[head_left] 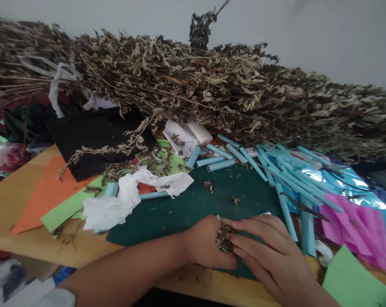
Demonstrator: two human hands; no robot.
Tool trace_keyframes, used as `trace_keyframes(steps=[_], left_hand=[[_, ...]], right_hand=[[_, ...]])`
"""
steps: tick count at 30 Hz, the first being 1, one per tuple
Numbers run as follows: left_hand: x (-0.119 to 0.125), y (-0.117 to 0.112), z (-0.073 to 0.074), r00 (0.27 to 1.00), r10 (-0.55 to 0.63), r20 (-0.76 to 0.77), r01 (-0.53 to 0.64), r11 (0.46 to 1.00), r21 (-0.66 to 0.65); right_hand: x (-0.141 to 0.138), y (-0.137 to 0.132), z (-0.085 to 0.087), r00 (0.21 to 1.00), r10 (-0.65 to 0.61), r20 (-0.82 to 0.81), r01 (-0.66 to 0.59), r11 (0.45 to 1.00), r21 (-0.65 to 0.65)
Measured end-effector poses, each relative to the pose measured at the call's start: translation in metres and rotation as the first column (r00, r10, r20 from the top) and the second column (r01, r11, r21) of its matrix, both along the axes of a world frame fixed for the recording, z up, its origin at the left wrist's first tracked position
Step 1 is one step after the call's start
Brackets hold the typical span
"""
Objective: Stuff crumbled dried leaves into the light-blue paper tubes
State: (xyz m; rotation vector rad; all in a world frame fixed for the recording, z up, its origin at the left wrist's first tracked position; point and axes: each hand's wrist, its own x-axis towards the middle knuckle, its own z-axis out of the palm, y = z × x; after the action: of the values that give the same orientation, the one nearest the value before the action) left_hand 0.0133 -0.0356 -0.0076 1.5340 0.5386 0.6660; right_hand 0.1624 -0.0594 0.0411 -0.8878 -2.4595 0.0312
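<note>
My left hand (207,244) is curled into a loose fist around a clump of dried leaves (224,236) at the near edge of a dark green sheet (186,209). My right hand (269,251) lies beside it, its fingers stretched out and pressing against the same clump. A little white paper shows just behind my right fingers. Both hands rest low over the wooden table (16,204).
A big bundle of dried leafy branches (193,94) spans the back. Several rolled light-blue paper tubes (276,175) lie at right. Crumpled white tissue (116,204), orange paper (45,192), light green paper (65,209), black paper (93,136) and pink paper (355,226) surround the mat.
</note>
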Motion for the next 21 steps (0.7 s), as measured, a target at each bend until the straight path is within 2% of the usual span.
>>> trace_keyframes(steps=[7, 10, 16, 19, 21], left_hand=[[0.001, 0.000, 0.000, 0.996, 0.035, -0.086, -0.030, 0.998, 0.053], [0.005, 0.001, -0.002, 0.993, 0.044, -0.107, -0.030, 0.991, 0.131], [0.004, 0.000, -0.003, 0.992, 0.037, -0.118, -0.018, 0.988, 0.155], [0.003, 0.001, -0.002, 0.972, 0.034, -0.231, 0.020, 0.973, 0.228], [0.003, 0.002, -0.003, 0.971, 0.032, -0.237, 0.035, 0.961, 0.275]], right_hand=[[0.000, 0.003, 0.012, 0.995, 0.095, 0.042, -0.086, 0.981, -0.174], [-0.002, 0.006, 0.017, 0.998, 0.063, 0.020, -0.058, 0.982, -0.178], [-0.008, 0.013, 0.025, 0.997, 0.057, 0.048, -0.042, 0.961, -0.273], [-0.007, 0.016, 0.028, 0.993, 0.087, 0.085, -0.063, 0.965, -0.255], [-0.006, 0.018, 0.029, 0.984, 0.107, 0.142, -0.073, 0.972, -0.222]])
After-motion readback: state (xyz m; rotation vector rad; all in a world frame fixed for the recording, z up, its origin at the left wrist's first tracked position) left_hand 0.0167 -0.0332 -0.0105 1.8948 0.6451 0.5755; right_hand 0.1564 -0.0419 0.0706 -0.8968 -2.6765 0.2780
